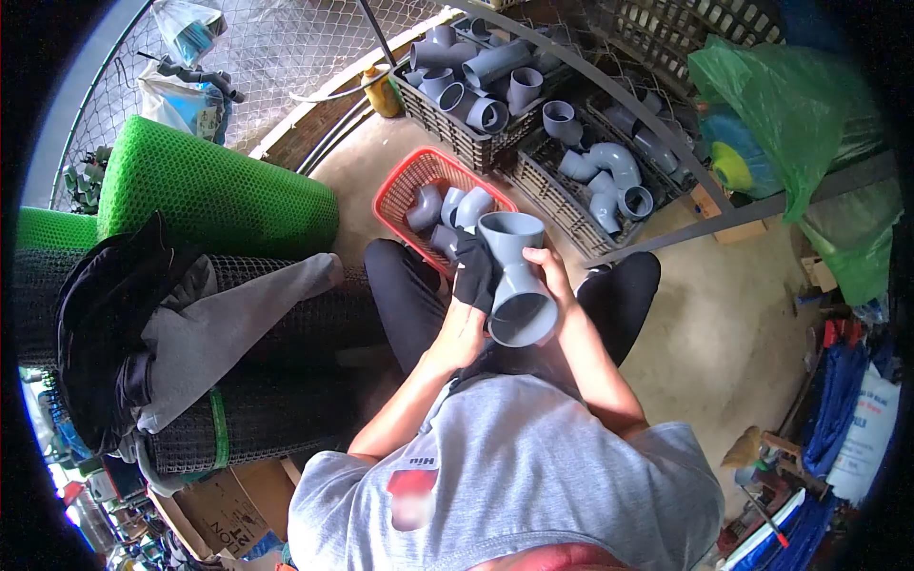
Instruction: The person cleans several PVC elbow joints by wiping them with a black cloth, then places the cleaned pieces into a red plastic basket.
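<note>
Here we are, looking straight down past the grey shirt [533, 433], and both our hands are brought together on one grey pipe fitting [520, 274]. Our left hand [464, 328] grips a black cloth [473, 270] and presses it to the fitting's left flank; its fingertips are hidden, so we cannot tell how far they wrap. Our right hand [560, 285] clasps the other side, thumb laid at the narrower middle.

Now the key relation: the fitting sits between our palms, over the gap between the knees, its long axis running mostly away from us. One wide mouth faces back toward our chest, the other points ahead. Neither hand is clearly the nearer; they flank it side by side.

And where is everything else? The red basket [384, 198] stands ahead and to the left, on the left hand's side, with grey elbows [426, 208] inside. Farther ahead, two black crates, one straight on [446, 120] and one off to the right [550, 206], carry more grey pieces, all well apart from our grip.
</note>
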A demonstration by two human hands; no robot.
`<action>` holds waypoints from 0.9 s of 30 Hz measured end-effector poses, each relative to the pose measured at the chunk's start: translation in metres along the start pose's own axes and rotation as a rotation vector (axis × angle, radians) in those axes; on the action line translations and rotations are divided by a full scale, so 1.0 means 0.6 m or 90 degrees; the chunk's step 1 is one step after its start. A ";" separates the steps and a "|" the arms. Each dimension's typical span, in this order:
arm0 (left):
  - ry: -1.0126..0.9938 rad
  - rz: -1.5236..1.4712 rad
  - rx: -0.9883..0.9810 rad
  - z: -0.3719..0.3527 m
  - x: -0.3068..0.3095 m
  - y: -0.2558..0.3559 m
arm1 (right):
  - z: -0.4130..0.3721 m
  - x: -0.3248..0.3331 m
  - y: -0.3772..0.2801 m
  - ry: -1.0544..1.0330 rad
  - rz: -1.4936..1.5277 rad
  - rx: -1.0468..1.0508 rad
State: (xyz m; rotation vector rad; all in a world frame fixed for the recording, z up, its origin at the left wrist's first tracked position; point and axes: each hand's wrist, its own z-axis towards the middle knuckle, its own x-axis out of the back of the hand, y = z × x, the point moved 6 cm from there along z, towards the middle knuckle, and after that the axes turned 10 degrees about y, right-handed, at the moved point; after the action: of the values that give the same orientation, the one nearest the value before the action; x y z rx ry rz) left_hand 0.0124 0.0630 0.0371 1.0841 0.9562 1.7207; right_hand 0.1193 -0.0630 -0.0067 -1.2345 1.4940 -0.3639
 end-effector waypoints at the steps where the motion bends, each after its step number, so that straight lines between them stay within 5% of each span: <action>1: -0.015 -0.028 -0.056 0.001 0.002 0.009 | 0.000 0.001 0.007 0.001 -0.002 0.000; 5: 0.070 -0.085 0.057 0.012 0.009 0.034 | -0.013 0.001 0.029 0.053 0.157 -0.065; 7: 0.062 -0.065 0.004 0.030 0.022 0.038 | -0.024 0.013 0.003 0.177 -0.083 0.150; 11: 0.081 -0.052 -0.090 0.056 0.033 0.070 | -0.048 -0.018 -0.029 0.128 -0.122 0.203; 17: 0.221 -0.250 0.120 0.056 0.069 -0.016 | -0.080 -0.033 -0.109 0.084 0.005 0.088; 19: 0.353 -0.453 0.281 0.046 0.065 -0.042 | -0.061 -0.016 -0.090 0.055 0.060 0.074; 23: 0.360 -0.615 0.394 0.027 0.017 -0.062 | -0.048 -0.033 -0.039 0.006 0.089 -0.052; 27: 0.259 -0.228 0.312 0.020 0.020 -0.037 | -0.039 -0.025 -0.025 0.105 0.184 -0.124</action>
State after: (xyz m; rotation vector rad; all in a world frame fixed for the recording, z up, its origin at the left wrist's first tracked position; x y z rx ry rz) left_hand 0.0263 0.0835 0.0245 0.7928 1.7823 1.4638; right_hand 0.1041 -0.0658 0.0208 -1.1378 1.8575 -0.1313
